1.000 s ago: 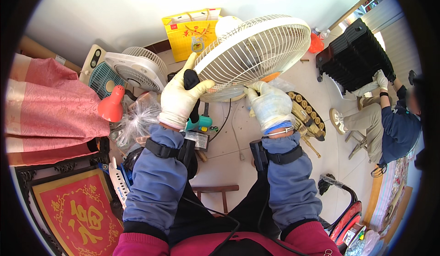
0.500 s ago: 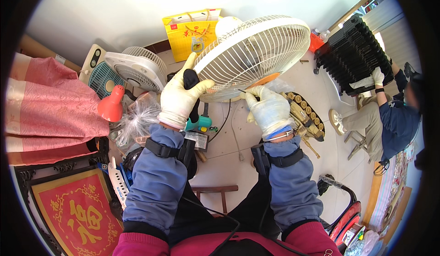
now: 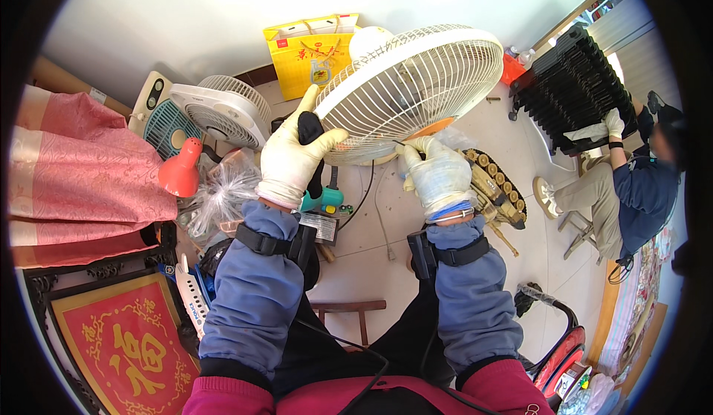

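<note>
A white fan (image 3: 416, 81) with a round wire grille leans toward me, its face tilted down to the right. My left hand (image 3: 293, 151), in a pale glove, grips the left edge of its rim, thumb in front and a finger stretched behind. A black piece lies between those fingers; its kind is unclear. At the lower rim my gloved right hand (image 3: 438, 170) is closed in a pinch round a thin dark rod-like tool (image 3: 399, 143). Most of that tool is hidden by the fingers. An orange patch (image 3: 432, 127) shows on the grille just above this hand.
A yellow paper bag (image 3: 308, 59) stands by the wall. Left are a box fan (image 3: 215, 110), a red lamp shade (image 3: 180, 168) and plastic bags (image 3: 223, 200). A toy tank (image 3: 496, 188) lies right; beyond, a seated person (image 3: 639, 200) handles a black radiator (image 3: 575, 88).
My right hand has shifted slightly right along the rim, the tool tip moving with it. My left hand and the fan stay put. The seated person has moved a little.
</note>
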Available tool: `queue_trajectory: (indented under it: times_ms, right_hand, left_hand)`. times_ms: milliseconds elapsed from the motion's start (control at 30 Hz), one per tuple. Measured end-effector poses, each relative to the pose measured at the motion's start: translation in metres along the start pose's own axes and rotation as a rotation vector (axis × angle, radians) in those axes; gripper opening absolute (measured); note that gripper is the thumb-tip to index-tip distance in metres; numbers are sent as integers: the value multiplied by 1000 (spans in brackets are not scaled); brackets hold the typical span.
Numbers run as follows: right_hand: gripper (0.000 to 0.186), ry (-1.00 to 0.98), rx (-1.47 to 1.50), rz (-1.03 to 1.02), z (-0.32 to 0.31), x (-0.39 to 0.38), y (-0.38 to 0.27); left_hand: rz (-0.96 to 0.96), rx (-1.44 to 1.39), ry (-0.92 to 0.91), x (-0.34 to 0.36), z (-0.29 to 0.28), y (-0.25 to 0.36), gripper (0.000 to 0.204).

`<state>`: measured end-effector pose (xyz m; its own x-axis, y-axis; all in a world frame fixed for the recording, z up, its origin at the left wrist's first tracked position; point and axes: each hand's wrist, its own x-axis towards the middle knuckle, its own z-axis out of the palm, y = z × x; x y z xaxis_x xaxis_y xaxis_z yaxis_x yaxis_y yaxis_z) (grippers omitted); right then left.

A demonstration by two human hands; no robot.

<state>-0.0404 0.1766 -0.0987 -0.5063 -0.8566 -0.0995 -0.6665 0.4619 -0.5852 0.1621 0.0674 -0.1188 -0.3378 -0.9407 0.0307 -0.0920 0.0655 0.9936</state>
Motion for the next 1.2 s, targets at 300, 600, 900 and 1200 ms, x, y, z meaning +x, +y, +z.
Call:
queue_trajectory:
  times_ms: [300, 600, 900, 1200]
  right_hand:
    - [23, 15, -22, -20, 0, -6, -6]
    - [20, 244, -181, -215, 21, -10, -6]
    - [20, -17, 314, 17, 20, -20, -25]
    - [24, -38, -93, 88, 4, -1, -9]
  left_hand:
    - [-11, -35, -9, 0, 1, 0, 86]
    - [-2, -27, -10, 0, 0, 0, 86]
    - [-23, -44, -15, 0, 0, 1, 86]
    - [-15, -15, -6, -1, 0, 2, 86]
